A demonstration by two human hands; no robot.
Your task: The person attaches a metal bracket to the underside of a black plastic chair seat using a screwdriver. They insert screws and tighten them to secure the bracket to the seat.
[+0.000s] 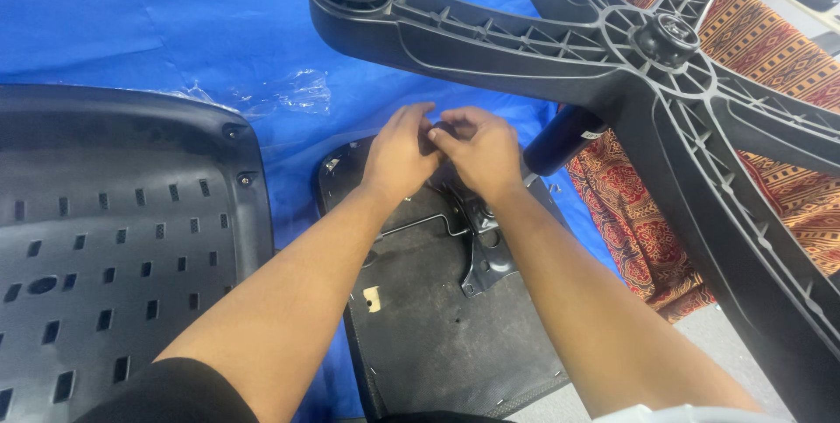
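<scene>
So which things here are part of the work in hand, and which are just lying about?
In hand:
left hand and right hand, fingertips together over the metal bracket
seat underside that carries the bracket
star-shaped chair base, standing over it

Lying about:
perforated black panel
blue tarp
clear plastic wrap
patterned cloth
</scene>
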